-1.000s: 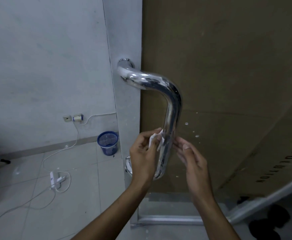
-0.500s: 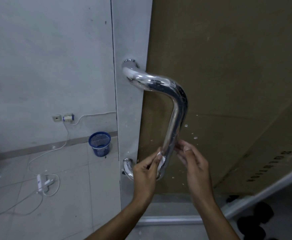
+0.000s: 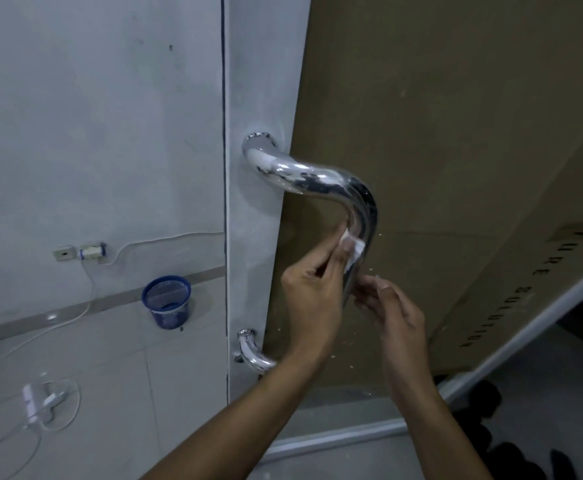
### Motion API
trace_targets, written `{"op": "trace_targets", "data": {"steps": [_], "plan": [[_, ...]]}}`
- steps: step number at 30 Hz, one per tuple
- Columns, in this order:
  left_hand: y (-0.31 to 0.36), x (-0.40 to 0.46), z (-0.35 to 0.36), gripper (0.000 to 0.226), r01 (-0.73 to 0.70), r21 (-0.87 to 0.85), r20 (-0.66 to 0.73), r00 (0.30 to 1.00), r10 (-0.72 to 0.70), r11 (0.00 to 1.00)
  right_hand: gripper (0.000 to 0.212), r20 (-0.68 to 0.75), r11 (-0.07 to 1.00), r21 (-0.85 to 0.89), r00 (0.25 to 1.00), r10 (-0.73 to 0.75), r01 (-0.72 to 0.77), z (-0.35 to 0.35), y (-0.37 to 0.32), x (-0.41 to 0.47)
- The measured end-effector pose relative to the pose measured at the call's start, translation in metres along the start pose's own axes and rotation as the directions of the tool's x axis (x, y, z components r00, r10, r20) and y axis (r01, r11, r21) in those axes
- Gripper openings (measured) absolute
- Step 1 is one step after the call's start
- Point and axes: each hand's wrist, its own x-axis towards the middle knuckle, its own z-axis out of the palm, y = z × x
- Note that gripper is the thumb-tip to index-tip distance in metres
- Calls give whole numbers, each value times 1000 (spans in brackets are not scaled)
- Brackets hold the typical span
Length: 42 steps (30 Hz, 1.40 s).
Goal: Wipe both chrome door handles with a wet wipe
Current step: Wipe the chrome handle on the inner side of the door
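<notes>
The left hand (image 3: 312, 299) is pinching the wet wipe (image 3: 352, 250) against the chrome door handle (image 3: 359, 216) just below its upper bend. The right hand (image 3: 395, 317), fingers relaxed, is touching the bar lower down.

The chrome door handle (image 3: 321, 181) is curving out from its upper mount on the pale door stile, bending over and running down as a polished tube — its lower end is bending back to a second mount near the door's foot. It is reflecting light and dark patches. The wet wipe (image 3: 354, 249) — small, white, crumpled — is lying pressed against the tube's upper straight part, just below the bend.
</notes>
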Motion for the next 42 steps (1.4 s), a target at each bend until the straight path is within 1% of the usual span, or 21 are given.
{"op": "trace_targets", "data": {"steps": [2, 4, 7, 9, 12, 16, 19, 23, 25, 27, 30, 34, 38, 42], "plan": [[-12, -8, -10, 22, 18, 19, 21, 1000, -18, 1000, 35, -32, 1000, -4, 999, -25, 25, 2, -3, 0], [-17, -12, -16, 25, 47, 32, 32, 998, -48, 998, 39, -49, 999, -4, 998, -33, 33, 5, -8, -2], [-12, -8, -15, 28, 71, 2, 67, 995, -71, 997, 40, -105, 996, -36, 991, -89, 85, 11, -14, -4], [-1, 3, -9, 31, 55, -28, 90, 995, -52, 998, 38, -145, 991, -51, 981, -132, 126, 14, -19, -4], [17, 18, 0, 37, 43, -78, 75, 996, -37, 996, 40, -180, 989, -59, 974, -141, 132, 17, -25, -4], [22, 19, 6, 28, 58, -119, 35, 998, -54, 991, 40, -213, 981, -91, 959, -188, 172, 18, -27, -5], [13, 14, 6, 28, -7, -64, 15, 1000, 8, 998, 38, -221, 978, -107, 955, -200, 180, 18, -25, -8], [-6, 7, -3, 31, -171, 75, 81, 983, 165, 982, 35, -234, 987, -85, 961, -151, 134, 17, -15, -10], [-20, -1, -10, 37, -193, 109, 99, 978, 183, 975, 35, -227, 991, -84, 967, -118, 101, 15, -8, -13], [-36, -10, -20, 39, -194, 158, 112, 978, 178, 968, 35, -219, 995, -77, 972, -84, 69, 15, 1, -16], [-58, -23, -38, 36, -197, 236, 148, 975, 165, 952, 35, -219, 998, -62, 975, -35, 22, 16, 13, -20], [-73, -32, -52, 35, -130, 260, 145, 985, 95, 957, 42, -222, 998, -69, 975, -21, 6, 20, 21, -24], [-92, -47, -73, 30, -32, 334, 190, 981, -33, 942, 40, -240, 998, -57, 971, 6, -20, 21, 26, -26], [-105, -58, -88, 35, 59, 406, 208, 966, -155, 912, 34, -253, 997, -65, 967, 25, -43, 20, 30, -27]]}}
